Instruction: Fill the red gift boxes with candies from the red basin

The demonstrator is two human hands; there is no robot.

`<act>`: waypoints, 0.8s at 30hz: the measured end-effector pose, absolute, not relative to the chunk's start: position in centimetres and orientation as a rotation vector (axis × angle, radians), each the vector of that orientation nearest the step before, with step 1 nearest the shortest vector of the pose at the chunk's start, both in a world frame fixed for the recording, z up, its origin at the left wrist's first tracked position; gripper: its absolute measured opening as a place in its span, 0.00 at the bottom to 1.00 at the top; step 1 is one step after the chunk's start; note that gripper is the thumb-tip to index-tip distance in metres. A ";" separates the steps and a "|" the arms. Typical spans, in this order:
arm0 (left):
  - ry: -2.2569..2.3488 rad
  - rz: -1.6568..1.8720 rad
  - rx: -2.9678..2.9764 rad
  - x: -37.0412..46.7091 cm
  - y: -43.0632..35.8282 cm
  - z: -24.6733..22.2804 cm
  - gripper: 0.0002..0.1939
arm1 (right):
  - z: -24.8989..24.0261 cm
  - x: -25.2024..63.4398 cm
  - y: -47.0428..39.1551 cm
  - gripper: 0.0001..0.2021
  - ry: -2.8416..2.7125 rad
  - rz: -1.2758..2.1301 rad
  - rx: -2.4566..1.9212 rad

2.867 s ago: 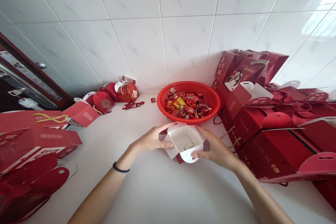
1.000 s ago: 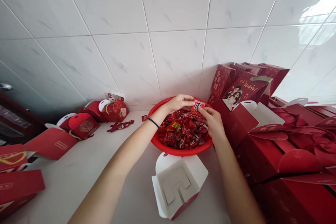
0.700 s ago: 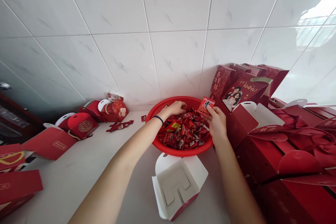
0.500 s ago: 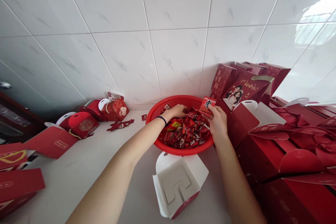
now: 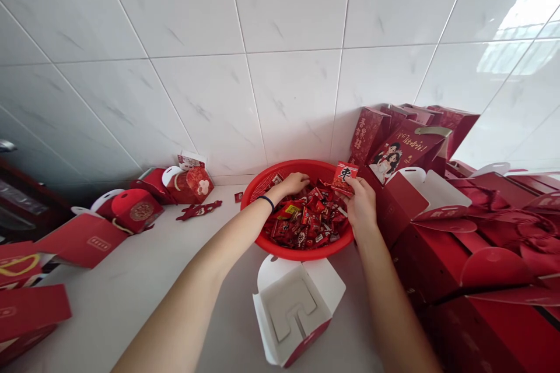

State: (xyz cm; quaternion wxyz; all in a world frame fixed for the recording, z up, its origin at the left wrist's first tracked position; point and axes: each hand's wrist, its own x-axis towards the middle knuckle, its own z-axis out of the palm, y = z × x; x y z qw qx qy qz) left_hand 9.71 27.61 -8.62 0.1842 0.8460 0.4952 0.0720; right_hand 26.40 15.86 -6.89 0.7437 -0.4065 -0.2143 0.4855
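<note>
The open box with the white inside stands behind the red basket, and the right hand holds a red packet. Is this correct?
Not quite: the open box is not behind the red basket but in front of it, as the head view shows. The right hand does hold a red packet.

Hands: two, one left hand (image 5: 296,184), one right hand (image 5: 362,201). Dark wristband (image 5: 266,204): one. Red basket (image 5: 289,255): one. Held packet (image 5: 345,176): one. Wrapped packets (image 5: 311,219) in basket: dozens, overlapping, no exact count. Open box (image 5: 301,309) in front: one. Flat red cutout (image 5: 199,210): one. Small red square (image 5: 238,197): one. Couple-print bag (image 5: 411,148): one, two figures on it. Boxes at left (image 5: 87,239): at least six. Boxes at right (image 5: 441,253): several, too overlapped to count.
</note>
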 end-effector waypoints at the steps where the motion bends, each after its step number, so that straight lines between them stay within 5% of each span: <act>1: 1.364 0.212 2.372 9.5 27.6 -8.5 0.19 | -6.8 26.4 15.8 0.10 -0.467 1.066 -0.887; 9: 1.254 0.156 2.325 9.6 26.9 -8.2 0.31 | -7.0 26.5 15.9 0.09 -0.480 1.043 -0.879; 16: 1.332 0.349 2.352 9.3 26.5 -7.0 0.32 | -6.5 26.2 15.7 0.06 -0.464 1.019 -0.886; 24: 1.039 0.181 2.343 10.5 25.3 -7.0 0.16 | -6.6 26.2 15.8 0.06 -0.439 1.020 -0.907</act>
